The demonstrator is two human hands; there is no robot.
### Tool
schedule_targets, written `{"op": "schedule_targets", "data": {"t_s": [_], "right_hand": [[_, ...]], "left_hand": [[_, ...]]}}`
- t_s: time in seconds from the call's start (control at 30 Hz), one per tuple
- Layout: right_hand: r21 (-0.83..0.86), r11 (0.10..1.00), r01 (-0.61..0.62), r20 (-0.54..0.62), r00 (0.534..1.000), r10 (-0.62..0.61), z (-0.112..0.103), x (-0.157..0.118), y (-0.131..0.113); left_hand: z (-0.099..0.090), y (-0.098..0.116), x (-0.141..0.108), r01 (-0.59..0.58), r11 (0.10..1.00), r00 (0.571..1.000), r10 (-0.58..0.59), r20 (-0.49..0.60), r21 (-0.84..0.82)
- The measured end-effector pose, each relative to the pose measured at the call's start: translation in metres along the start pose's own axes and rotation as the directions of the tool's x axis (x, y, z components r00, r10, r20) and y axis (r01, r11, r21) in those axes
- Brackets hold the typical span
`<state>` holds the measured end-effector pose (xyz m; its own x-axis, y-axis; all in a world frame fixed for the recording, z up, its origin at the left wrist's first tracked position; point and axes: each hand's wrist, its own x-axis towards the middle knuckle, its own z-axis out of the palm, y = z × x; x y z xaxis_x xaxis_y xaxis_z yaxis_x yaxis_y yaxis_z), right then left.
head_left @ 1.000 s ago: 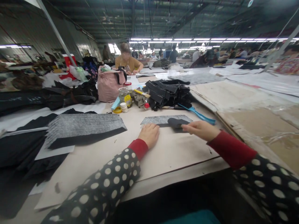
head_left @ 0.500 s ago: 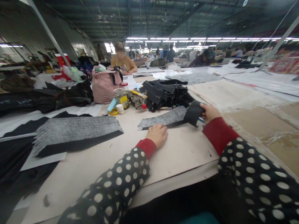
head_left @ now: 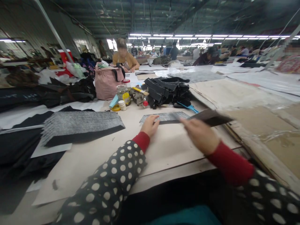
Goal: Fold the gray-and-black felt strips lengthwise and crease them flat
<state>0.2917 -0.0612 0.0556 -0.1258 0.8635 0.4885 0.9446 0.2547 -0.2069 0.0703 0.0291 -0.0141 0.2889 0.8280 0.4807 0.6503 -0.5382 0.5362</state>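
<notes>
My left hand [head_left: 149, 126] rests on the near edge of a grey-faced fabric strip [head_left: 167, 117] with a black border, its fingers stretched and slightly apart. My right hand [head_left: 200, 134] is raised over the strip's right part, blurred, with its fingers closed. A small dark smear shows at its fingertips, too blurred to name. Behind that hand a dark strip [head_left: 212, 117] reaches right over the board's edge; its join with the grey strip is hidden. A blue-handled tool [head_left: 188, 107] lies just beyond. To the left, a fanned stack of grey-and-black strips [head_left: 85, 125] lies flat.
Beyond the strip sit a heap of black pieces [head_left: 165, 90], a glass jar [head_left: 123, 93], a small white bottle [head_left: 122, 105], a yellow-handled brush [head_left: 140, 91] and a pink bag [head_left: 106, 81]. Another person [head_left: 124, 57] works across the table. Cardboard sheets [head_left: 276, 125] lie at right.
My right hand has moved left and nearer to me, off the strip's lifted end. The dark part now reaches out to the right. My left hand has shifted slightly left.
</notes>
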Motion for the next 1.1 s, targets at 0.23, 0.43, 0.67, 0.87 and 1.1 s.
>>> {"op": "schedule_targets", "data": {"t_s": [0.23, 0.43, 0.67, 0.87, 1.1], "right_hand": [[0.054, 0.955, 0.292, 0.318, 0.901, -0.294, 0.064, -0.030, -0.045], [0.107, 0.962, 0.253, 0.295, 0.915, -0.274, 0.059, -0.029, -0.034], [0.164, 0.916, 0.367, 0.316, 0.860, -0.401, 0.062, -0.021, -0.041], [0.139, 0.903, 0.407, 0.327, 0.842, -0.429, 0.069, -0.008, -0.043], [0.159, 0.858, 0.488, 0.310, 0.801, -0.513, 0.041, -0.021, -0.022]], "left_hand": [[-0.063, -0.040, -0.036, 0.324, 0.942, 0.929, -0.335, -0.158, -0.091], [-0.055, 0.007, -0.052, -0.064, 0.998, 0.997, 0.064, 0.042, 0.007], [-0.052, 0.010, -0.053, -0.209, 0.964, 0.965, 0.176, 0.196, 0.164], [-0.077, -0.026, -0.055, -0.045, 0.908, 0.993, -0.003, 0.114, 0.417], [-0.123, -0.062, -0.067, 0.119, 0.693, 0.942, -0.306, 0.140, 0.711]]}}
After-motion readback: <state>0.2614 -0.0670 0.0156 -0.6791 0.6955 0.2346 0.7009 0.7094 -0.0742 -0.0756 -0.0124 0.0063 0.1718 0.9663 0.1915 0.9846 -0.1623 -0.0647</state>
